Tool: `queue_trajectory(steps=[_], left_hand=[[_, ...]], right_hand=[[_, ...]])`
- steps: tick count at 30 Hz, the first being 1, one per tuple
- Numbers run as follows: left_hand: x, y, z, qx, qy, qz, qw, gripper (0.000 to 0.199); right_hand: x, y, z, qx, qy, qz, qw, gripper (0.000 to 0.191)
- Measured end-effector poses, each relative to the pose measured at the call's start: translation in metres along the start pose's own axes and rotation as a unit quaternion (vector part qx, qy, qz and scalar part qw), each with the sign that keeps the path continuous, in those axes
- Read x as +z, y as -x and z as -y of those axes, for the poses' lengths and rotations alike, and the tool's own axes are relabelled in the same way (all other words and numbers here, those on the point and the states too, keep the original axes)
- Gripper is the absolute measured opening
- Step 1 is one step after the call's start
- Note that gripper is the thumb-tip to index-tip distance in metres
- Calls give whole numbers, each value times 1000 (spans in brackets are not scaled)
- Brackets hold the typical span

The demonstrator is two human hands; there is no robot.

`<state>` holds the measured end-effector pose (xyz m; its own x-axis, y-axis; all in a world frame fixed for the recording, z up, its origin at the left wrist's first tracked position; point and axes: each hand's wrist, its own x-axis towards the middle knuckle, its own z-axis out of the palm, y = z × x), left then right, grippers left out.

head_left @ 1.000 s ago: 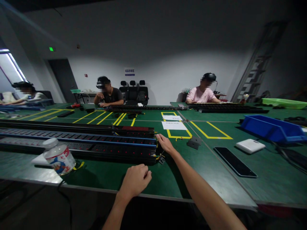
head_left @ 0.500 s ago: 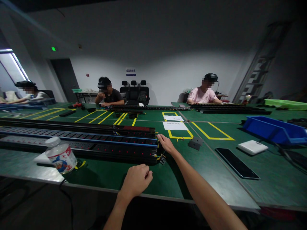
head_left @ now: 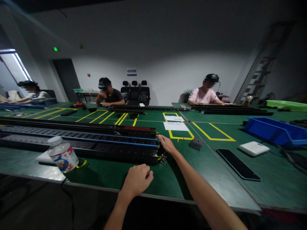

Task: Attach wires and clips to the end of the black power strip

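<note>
Long black rails (head_left: 124,149) with rows of red dots and blue edge strips lie across the left half of the green table (head_left: 103,179). My right hand (head_left: 167,144) touches their right end, its fingertips close together at the corner; whether anything small is between them is hidden. Below that end, my left hand (head_left: 137,179) rests at the table's front edge with curled fingers, and nothing shows in it. Wires and a small metal clip (head_left: 163,160) hang out of the rail end beside my right hand.
A clear jar (head_left: 63,156) stands before the rails at left. To the right lie a black plate (head_left: 196,144), a phone (head_left: 237,164), a white box (head_left: 254,148) and a blue bin (head_left: 275,131). Papers (head_left: 176,126) lie mid-table. Several people sit across the table.
The whole view has shifted slightly. Both hands stay in the same place relative to the rails and table.
</note>
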<state>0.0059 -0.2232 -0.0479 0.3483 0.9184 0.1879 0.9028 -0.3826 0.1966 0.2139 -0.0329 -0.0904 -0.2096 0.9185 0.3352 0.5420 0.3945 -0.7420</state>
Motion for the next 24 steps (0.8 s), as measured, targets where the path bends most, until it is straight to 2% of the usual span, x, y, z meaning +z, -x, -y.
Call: queue_trajectory(steps=[8, 19, 24], left_hand=[[0, -1, 0, -1, 3, 1, 1000, 31], [0, -1, 1, -3, 0, 10, 1000, 31], [0, -1, 1, -1, -5, 13, 1000, 30]], right_hand=[[1, 0, -1, 9, 3, 2, 1000, 64], [0, 1, 4, 4, 15, -7, 1000, 55], [-2, 2, 6, 12, 10, -13, 1000, 60]])
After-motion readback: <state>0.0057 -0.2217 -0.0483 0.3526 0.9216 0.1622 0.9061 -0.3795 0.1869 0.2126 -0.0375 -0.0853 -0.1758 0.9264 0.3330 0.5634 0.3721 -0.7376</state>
